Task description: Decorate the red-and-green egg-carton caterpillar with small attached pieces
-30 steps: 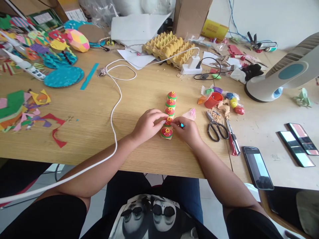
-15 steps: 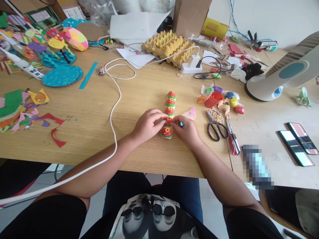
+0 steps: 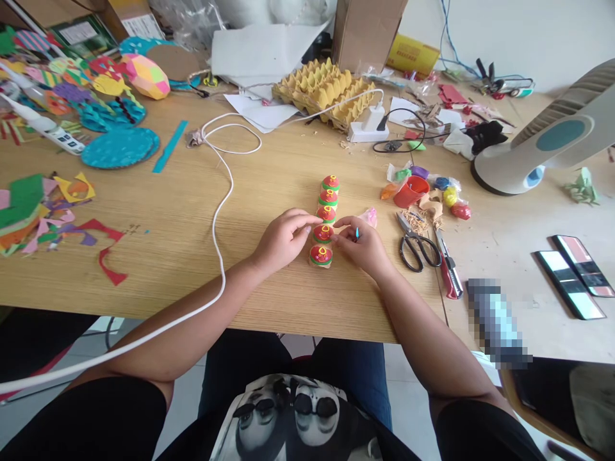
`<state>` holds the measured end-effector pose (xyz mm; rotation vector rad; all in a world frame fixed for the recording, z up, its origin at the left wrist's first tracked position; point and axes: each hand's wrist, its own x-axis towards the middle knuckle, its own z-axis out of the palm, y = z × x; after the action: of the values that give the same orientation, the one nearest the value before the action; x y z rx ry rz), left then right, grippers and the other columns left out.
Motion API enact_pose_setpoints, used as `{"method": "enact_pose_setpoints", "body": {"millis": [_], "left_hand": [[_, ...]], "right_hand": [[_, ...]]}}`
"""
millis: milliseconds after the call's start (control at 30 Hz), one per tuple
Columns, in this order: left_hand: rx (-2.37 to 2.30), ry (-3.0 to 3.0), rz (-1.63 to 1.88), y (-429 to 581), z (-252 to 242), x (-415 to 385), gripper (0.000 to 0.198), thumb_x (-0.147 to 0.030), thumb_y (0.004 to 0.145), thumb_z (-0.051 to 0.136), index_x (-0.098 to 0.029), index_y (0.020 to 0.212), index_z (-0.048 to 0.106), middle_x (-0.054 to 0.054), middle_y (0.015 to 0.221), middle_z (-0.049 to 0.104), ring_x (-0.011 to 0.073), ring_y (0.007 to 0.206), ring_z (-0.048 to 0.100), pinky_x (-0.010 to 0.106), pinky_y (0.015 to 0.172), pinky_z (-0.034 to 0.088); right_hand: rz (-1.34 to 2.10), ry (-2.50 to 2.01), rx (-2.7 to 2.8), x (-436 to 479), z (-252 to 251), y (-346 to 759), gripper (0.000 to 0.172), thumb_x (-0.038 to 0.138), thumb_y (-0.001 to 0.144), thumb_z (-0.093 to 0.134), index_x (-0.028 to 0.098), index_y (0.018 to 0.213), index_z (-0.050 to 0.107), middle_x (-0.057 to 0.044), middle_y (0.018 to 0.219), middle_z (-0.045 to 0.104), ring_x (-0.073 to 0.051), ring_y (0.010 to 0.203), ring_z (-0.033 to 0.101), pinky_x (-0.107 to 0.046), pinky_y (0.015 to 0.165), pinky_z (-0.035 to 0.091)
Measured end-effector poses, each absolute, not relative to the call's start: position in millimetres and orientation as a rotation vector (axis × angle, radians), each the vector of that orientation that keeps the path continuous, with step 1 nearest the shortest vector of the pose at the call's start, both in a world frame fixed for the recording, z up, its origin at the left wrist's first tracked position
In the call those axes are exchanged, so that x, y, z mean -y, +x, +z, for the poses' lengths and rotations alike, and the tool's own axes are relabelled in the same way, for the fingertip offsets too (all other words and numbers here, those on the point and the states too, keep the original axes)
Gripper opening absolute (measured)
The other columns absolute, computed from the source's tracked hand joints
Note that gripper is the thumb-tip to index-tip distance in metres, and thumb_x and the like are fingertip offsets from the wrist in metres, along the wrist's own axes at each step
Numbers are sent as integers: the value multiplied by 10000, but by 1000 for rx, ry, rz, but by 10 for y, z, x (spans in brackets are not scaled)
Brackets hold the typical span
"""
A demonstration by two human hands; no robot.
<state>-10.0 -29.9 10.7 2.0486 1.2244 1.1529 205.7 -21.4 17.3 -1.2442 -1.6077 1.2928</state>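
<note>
Wooden bench (image 3: 269, 301), near the front edge: we see five red domes (image 3: 326, 215) in a row, each bearing a green band (image 3: 321, 263) and yellow loop (image 3: 323, 251), none visibly unfinished. Left hand (image 3: 282, 240) and right hand (image 3: 364, 247), fingers narrowly parted, flank the second-nearest dome.

The scene is viewed by one head-worn camera, faced forward and steeply down from above the wearer's shirt (image 3: 307, 413). The desk (image 3: 283, 294) is taken in from its near edge to the wall (image 3: 519, 32). Left hand (image 3: 283, 238) and right hand (image 3: 360, 246) are framed near the middle, within arm's reach; the fan (image 3: 533, 150) is cut by the right edge.
</note>
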Motion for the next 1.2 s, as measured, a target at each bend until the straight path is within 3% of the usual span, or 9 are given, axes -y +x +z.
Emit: {"method": "enact_pose_setpoints", "body": {"millis": [233, 633, 1200], "left_hand": [[-1218, 2022, 1125, -92, 97, 308, 309, -131, 950, 508, -205, 1139, 740, 72, 1080, 704, 170, 951, 655, 289, 751, 525], [-1207, 2019, 1098, -72, 86, 311, 317, -109, 940, 520, -204, 1148, 741, 70, 1097, 718, 184, 1008, 669, 326, 854, 552], [-1222, 2015, 1071, -69, 73, 305, 339, -92, 928, 521, -200, 1164, 739, 63, 1098, 716, 172, 989, 669, 300, 829, 549]], "right_hand": [[1365, -1189, 1640, 192, 125, 2068, 481, 490, 784, 766, 182, 1145, 689, 38, 644, 568, -107, 573, 445, -260, 549, 322], [1402, -1222, 1617, 163, 127, 2056, 482, 528, 783, 771, 182, 1110, 697, 34, 626, 589, -112, 566, 498, -255, 538, 345], [1433, -1177, 1594, 147, 80, 2055, 448, 479, 779, 786, 200, 1114, 688, 42, 615, 604, -123, 579, 558, -246, 540, 375]]}}
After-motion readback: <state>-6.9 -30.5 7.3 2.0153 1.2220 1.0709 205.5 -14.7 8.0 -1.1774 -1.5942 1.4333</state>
